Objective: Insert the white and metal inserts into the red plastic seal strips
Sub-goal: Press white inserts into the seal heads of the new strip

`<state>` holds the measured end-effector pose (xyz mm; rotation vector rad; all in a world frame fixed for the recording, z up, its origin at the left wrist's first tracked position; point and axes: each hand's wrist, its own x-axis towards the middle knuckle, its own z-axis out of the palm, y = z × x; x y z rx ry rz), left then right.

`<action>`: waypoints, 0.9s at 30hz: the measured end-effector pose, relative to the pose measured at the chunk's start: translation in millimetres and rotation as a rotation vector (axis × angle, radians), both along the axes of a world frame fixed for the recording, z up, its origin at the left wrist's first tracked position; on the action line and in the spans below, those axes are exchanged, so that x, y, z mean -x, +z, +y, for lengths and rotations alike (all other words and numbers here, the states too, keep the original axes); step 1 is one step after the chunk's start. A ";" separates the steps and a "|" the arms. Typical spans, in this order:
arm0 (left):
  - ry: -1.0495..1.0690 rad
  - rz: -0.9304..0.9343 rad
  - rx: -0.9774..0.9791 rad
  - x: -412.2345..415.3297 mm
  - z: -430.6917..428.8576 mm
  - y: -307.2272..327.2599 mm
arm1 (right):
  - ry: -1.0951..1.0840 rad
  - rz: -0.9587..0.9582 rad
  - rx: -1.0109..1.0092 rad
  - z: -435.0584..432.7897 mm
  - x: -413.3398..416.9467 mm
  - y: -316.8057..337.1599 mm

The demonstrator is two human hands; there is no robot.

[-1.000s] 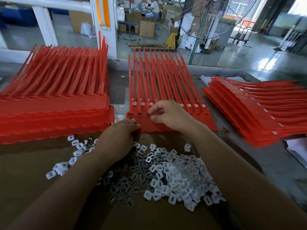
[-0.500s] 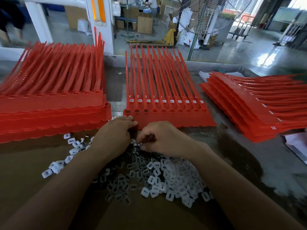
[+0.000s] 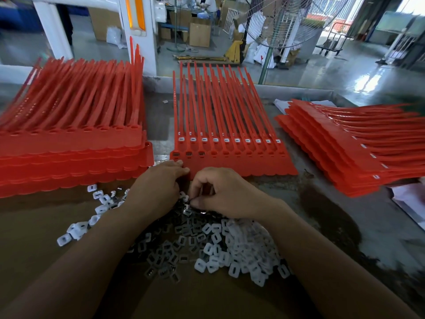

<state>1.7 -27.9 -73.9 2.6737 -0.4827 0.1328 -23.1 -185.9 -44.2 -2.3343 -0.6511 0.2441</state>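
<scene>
A red seal strip sheet [image 3: 232, 157] lies flat at the table's middle, atop another sheet whose row of sockets holds white inserts. Its front row has three filled sockets at the left. My left hand [image 3: 156, 187] rests at the sheet's near left corner, fingertips touching the red edge. My right hand [image 3: 220, 192] hovers over the pile of white and metal inserts [image 3: 218, 247], thumb and fingers pinching one small insert [image 3: 187, 209] at the pile's far edge.
A tall stack of red strip sheets [image 3: 71, 146] stands at the left. Another stack [image 3: 358, 148], its inserts fitted, fans out at the right. Loose inserts [image 3: 76, 229] scatter on the brown cardboard [image 3: 34, 249]. A standing fan [image 3: 276, 24] rises behind the table.
My right hand has drawn back from the sheet's sockets to the insert pile and now pinches an insert. The left hand stays at the sheet's corner.
</scene>
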 end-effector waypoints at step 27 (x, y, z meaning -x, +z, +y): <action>0.004 -0.023 0.053 4.3 3.0 0.3 | -0.530 -0.105 -0.032 -21.2 -70.3 6.1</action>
